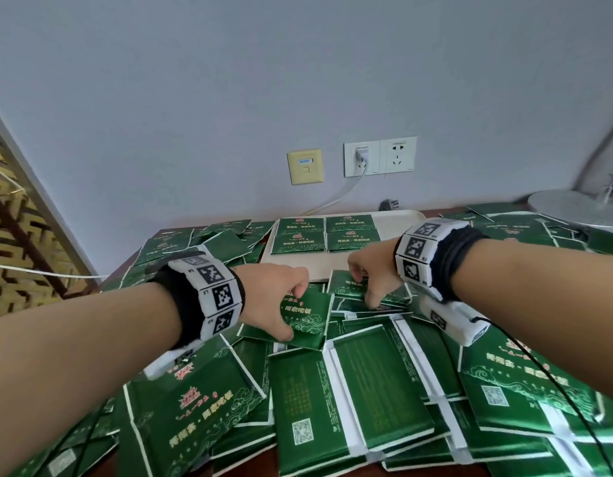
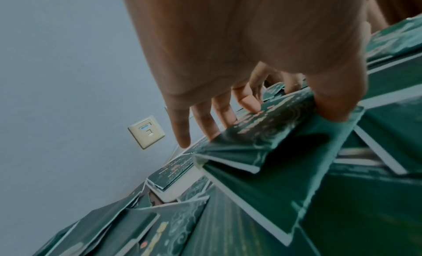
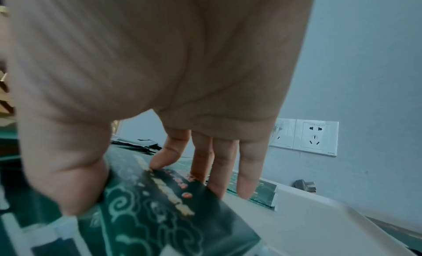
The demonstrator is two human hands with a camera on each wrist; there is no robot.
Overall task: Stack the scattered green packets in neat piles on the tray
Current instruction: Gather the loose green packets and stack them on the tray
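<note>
Loose green packets (image 1: 349, 390) cover the lower frame, and at mid-frame the left hand (image 1: 274, 297) pinches one packet (image 1: 306, 320) thumb against fingers while the right hand (image 1: 372, 273) clamps another (image 1: 346, 287) likewise, apparently lifting each for stacking. Beyond, at centre, the beige tray (image 1: 394, 222) carries four squared piles (image 1: 327, 234), its right side bare for more. The right fingertips are hidden in the head view, and pile heights are unclear.

Four piles (image 1: 327, 233) sit on the tray (image 1: 394, 223), loose packets (image 1: 349, 390) before it.
</note>
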